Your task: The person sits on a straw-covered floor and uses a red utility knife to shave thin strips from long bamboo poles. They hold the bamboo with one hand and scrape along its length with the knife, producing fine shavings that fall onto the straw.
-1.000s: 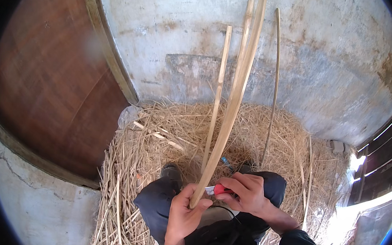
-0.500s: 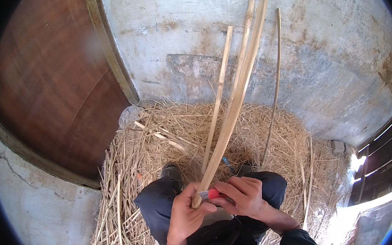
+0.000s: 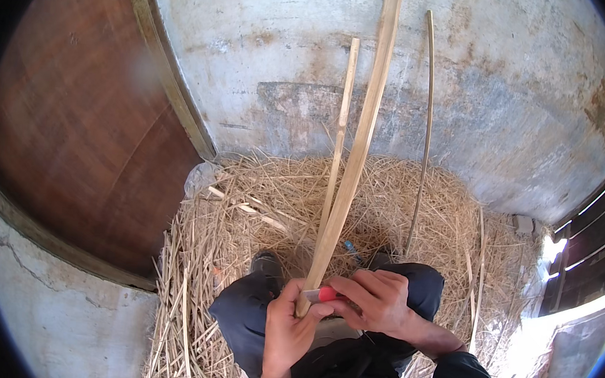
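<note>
Gripping what, exactly, nearest the body?

— Left hand (image 3: 291,327) is clamped round the base of the long wooden strip (image 3: 353,157). Right hand (image 3: 377,301) is just beside it, fingers pinched on a small red-tipped tool (image 3: 322,294) that touches the strip's lower end.

— Orientation of the strip?

— Long axis runs up and away from both hands, tilted slightly right, its top passing out of view against the concrete wall (image 3: 501,98). Left hand is the nearer one to it.

— Beyond that?

— Straw (image 3: 258,207) covers the floor; two thinner sticks (image 3: 340,121) lean on the wall behind.
</note>
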Motion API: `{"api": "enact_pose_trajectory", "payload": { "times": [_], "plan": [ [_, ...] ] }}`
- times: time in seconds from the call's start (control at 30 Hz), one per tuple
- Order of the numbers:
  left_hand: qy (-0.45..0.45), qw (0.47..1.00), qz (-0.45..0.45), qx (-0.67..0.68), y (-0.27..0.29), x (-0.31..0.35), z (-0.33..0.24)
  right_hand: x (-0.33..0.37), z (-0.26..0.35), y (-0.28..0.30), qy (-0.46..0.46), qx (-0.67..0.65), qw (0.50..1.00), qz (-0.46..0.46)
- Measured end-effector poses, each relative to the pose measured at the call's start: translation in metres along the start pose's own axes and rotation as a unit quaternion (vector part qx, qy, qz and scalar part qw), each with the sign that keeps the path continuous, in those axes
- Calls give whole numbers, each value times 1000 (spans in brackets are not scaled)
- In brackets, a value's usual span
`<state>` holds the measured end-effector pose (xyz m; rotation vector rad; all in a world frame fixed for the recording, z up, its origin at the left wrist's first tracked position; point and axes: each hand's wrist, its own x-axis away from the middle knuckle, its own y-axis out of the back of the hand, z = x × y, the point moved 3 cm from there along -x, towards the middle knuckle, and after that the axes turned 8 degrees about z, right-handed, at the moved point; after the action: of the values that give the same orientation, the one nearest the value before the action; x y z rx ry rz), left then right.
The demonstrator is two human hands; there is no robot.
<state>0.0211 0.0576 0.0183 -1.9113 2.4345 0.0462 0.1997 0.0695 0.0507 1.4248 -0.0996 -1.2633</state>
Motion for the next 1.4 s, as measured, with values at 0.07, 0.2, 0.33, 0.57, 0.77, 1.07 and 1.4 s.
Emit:
{"api": "enact_pose_trajectory", "payload": {
  "times": [0.07, 0.2, 0.33, 0.57, 0.77, 1.07, 1.4],
  "plan": [
    [-14, 1000, -3, 2, -3, -1, 0, 0, 0, 0, 0, 2, 1000, -5],
    [-18, 999, -3, -37, -3, -1, -1, 2, -4, 0, 10, 11, 1000, -13],
    [8, 999, 8, -52, -3, 2, -3, 3, -5, 1, 3, 29, 999, -15],
    [2, 998, 8, -68, -6, 5, -7, 5, -6, 2, 16, 37, 999, -29],
    [-19, 997, -7, -80, -7, 5, -6, 6, -4, 4, 14, 45, 998, -30],
    [109, 987, 78, -87, -8, 61, 29, 6, -140, 72, -339, -3, 904, -259],
    [17, 999, 43, -20, 10, 19, 11, 16, -23, 11, -29, -70, 997, -17]
  ]
}}
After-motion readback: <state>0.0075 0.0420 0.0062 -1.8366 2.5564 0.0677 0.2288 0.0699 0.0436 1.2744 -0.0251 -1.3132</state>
